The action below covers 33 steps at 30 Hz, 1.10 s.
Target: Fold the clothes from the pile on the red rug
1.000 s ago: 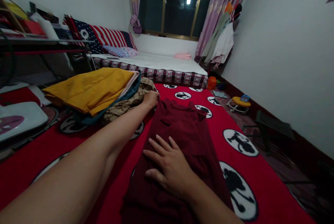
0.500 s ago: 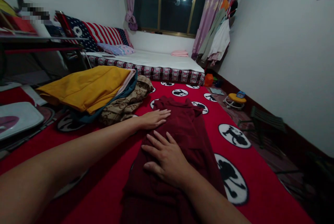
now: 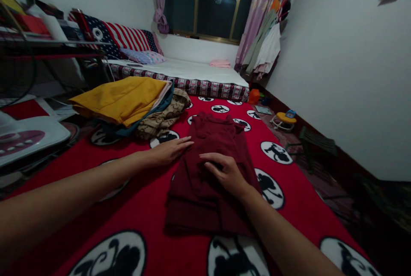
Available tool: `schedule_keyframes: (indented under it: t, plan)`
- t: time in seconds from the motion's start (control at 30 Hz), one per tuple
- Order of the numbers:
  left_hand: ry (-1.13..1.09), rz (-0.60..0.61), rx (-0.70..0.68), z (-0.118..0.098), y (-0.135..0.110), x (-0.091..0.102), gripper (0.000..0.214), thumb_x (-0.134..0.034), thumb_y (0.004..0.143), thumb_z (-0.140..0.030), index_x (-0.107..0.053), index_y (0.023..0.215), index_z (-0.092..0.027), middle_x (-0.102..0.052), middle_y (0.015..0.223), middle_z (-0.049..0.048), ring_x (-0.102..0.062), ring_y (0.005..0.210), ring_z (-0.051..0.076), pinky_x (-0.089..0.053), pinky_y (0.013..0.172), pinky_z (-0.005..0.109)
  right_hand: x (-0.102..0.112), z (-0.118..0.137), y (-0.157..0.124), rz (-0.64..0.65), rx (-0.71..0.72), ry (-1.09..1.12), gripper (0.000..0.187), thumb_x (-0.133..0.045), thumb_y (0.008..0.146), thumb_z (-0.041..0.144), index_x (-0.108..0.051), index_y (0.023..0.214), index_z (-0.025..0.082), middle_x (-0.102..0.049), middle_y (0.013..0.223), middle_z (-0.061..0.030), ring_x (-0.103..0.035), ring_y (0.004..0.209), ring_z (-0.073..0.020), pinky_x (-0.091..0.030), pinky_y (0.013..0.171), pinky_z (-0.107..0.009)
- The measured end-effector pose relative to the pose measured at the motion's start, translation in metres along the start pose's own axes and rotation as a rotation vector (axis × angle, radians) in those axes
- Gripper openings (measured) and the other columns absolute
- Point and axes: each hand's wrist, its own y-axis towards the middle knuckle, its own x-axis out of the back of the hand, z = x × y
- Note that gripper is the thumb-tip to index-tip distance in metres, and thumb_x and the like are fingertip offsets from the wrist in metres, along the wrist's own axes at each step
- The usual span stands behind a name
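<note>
A folded maroon garment [image 3: 208, 207] lies lengthwise on the red blanket [image 3: 141, 211], which is patterned with black-and-white round figures. My left hand [image 3: 170, 151] is open, its fingers stretched out flat and their tips at the garment's left edge. Over the middle of the same garment is my right hand [image 3: 227, 173], fingers slightly bent and thumb apart, holding nothing. Left of the garment's far end sits a heap of clothes, with yellow clothing [image 3: 125, 98] on top and a brown patterned cloth [image 3: 165, 115] at its right side.
A bed [image 3: 199, 72] with pillows stands beyond the blanket, under the window. On the left are a cluttered table [image 3: 64, 43] and a white plastic item [image 3: 32, 139]. A yellow-topped stool [image 3: 284, 118] and a dark folding stool [image 3: 316, 143] stand along the right wall.
My left hand has slid back from the garment's top to its left edge. My right hand has moved up and right, its fingers less spread. The view has shifted, showing the garment's near edge.
</note>
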Motion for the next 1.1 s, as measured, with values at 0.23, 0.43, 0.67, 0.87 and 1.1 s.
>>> schedule_keyframes:
  t: [0.23,0.43,0.67,0.87,1.1]
  plan:
    - [-0.068,0.044,-0.153,-0.047,-0.076,0.024,0.076,-0.064,0.081,-0.018,-0.030,0.146,-0.037,-0.018,0.158,0.0049,-0.024,0.143,0.028,-0.031,0.113,0.044,0.098,-0.019,-0.064,0.041,0.045,-0.509,0.045,-0.041,0.090,0.009,-0.060,0.126,0.029,-0.057,0.134,-0.0062,-0.052,0.124,-0.0200,-0.045,0.102,-0.045]
    - [-0.071,0.101,-0.312,-0.076,-0.073,0.017,0.061,-0.050,0.087,-0.010,-0.042,0.140,-0.039,-0.036,0.151,0.0008,-0.029,0.141,0.022,-0.021,0.117,0.047,0.125,-0.019,-0.087,0.336,-0.030,-0.668,0.051,-0.044,0.089,0.013,-0.052,0.133,0.037,-0.034,0.153,0.0005,-0.035,0.138,-0.0204,-0.037,0.111,-0.045]
    - [-0.170,0.006,-0.381,-0.083,-0.067,0.001,0.042,-0.039,0.090,-0.008,-0.057,0.122,-0.028,-0.059,0.133,0.0035,-0.046,0.131,0.017,-0.026,0.116,0.042,0.097,-0.006,-0.082,0.433,0.022,-0.566,0.038,-0.054,0.090,0.026,-0.059,0.126,0.036,-0.043,0.147,-0.0011,-0.025,0.143,-0.0228,-0.026,0.113,-0.052]
    - [-0.315,0.035,-0.345,-0.097,-0.071,0.033,0.037,-0.043,0.087,-0.009,-0.062,0.113,-0.028,-0.068,0.116,0.0033,-0.061,0.111,0.018,-0.038,0.108,0.035,0.102,0.015,-0.078,0.426,-0.092,-0.412,0.027,-0.051,0.091,0.033,-0.065,0.115,0.034,-0.060,0.131,-0.0031,-0.044,0.133,-0.0239,-0.020,0.114,-0.054]
    - [-0.749,-0.403,0.261,-0.034,0.053,0.086,0.032,-0.054,0.084,-0.039,-0.065,0.105,-0.016,-0.070,0.093,0.0040,-0.066,0.087,0.022,-0.054,0.074,0.029,0.127,-0.028,0.025,-0.214,-0.457,0.065,0.043,-0.063,0.076,0.056,-0.071,0.098,0.020,-0.074,0.096,-0.0061,-0.068,0.090,-0.0279,-0.053,0.080,-0.040]
